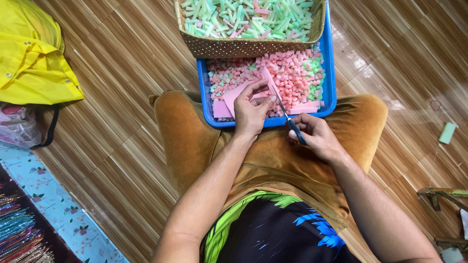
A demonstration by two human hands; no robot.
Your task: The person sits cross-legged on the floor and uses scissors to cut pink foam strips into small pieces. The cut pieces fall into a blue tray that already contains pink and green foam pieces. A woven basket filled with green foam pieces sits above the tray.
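Observation:
My left hand (252, 111) pinches a pink foam sheet (233, 95) and holds it over the near edge of a blue tray (331, 73). My right hand (316, 135) grips blue-handled scissors (288, 118), whose blades reach up into the pink sheet beside my left fingers. The tray is filled with small pink and green foam cubes (292, 73), with a few pink strips (306, 107) lying at its near right. I sit cross-legged in brown trousers, and the tray rests against my legs.
A woven basket (243, 47) of green and pink foam strips sits on the tray's far end. A yellow bag (34, 58) lies at the left on the wooden floor. One green foam block (447, 132) lies at the right. A floral mat (63, 214) is at the bottom left.

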